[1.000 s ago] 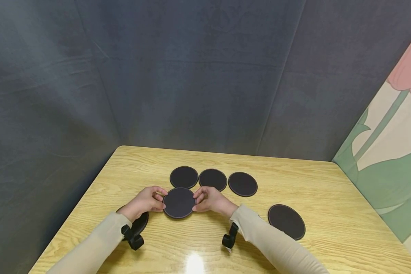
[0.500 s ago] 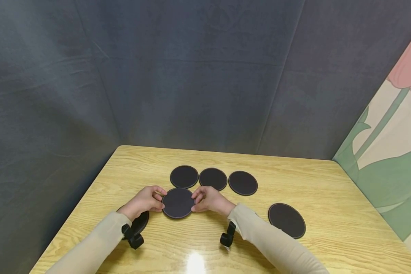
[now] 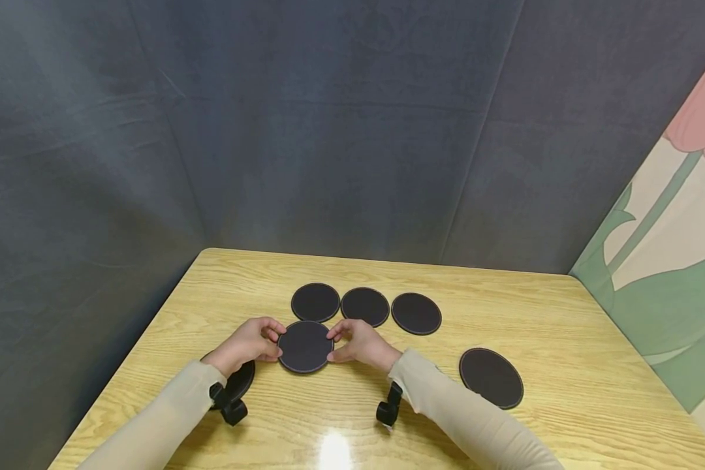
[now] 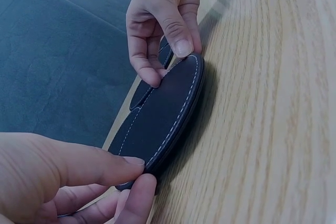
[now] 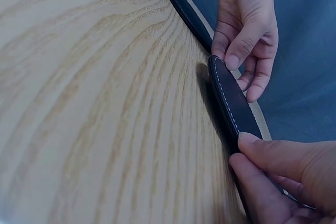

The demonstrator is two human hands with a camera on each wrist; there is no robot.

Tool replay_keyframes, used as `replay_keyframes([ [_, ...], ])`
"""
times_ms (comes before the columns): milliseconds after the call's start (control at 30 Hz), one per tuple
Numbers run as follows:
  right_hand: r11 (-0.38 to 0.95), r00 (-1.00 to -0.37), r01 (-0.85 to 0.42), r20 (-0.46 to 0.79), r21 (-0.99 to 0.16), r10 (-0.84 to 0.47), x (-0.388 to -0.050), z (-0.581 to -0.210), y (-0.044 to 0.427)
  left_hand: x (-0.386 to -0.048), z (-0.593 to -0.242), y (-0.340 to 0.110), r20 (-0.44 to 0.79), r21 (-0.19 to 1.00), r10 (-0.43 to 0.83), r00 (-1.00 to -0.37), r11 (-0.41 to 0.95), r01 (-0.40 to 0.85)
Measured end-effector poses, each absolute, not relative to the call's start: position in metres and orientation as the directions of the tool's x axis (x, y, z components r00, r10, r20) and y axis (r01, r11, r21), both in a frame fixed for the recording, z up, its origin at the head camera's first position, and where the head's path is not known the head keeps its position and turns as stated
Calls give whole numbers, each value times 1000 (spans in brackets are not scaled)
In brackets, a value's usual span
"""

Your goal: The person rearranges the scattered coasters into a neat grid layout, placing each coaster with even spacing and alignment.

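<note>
A round black coaster with pale edge stitching is held between my two hands. At its left edge my left hand pinches the rim; the left wrist view shows the thumb on top and a finger below. My right hand pinches the opposite edge between thumb and fingers. Seen from the left wrist, the coaster casts a shadow on the wood and seems raised along its near edge. Just behind it lies another black coaster, the first of three in a row.
The row continues with a middle coaster, partly behind my right hand, and a right one. A separate coaster lies right of my right forearm. Another coaster is partly hidden under my left wrist. The wooden table meets a dark curtain.
The held coaster and my right hand have shifted very slightly left. Both hands keep their grip, and the other coasters stay where they were.
</note>
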State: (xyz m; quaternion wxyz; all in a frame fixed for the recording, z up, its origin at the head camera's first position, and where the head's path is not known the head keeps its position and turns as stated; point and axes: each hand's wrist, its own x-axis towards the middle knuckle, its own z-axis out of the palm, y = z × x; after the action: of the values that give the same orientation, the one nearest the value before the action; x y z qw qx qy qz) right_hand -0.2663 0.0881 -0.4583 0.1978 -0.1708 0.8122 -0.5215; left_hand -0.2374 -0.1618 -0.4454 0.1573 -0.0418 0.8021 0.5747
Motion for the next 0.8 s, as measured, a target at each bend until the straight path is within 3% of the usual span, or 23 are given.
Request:
replay_keyframes([
  [367, 426, -871, -102, -127, -899, -475, -256, -441, 87, -237, -447, -160, -281, 899, 90, -955, 373, -230],
  [800, 421, -869, -62, -159, -905, -469, -266, -455, 88, -237, -447, -157, -279, 892, 77, -957, 391, -229],
])
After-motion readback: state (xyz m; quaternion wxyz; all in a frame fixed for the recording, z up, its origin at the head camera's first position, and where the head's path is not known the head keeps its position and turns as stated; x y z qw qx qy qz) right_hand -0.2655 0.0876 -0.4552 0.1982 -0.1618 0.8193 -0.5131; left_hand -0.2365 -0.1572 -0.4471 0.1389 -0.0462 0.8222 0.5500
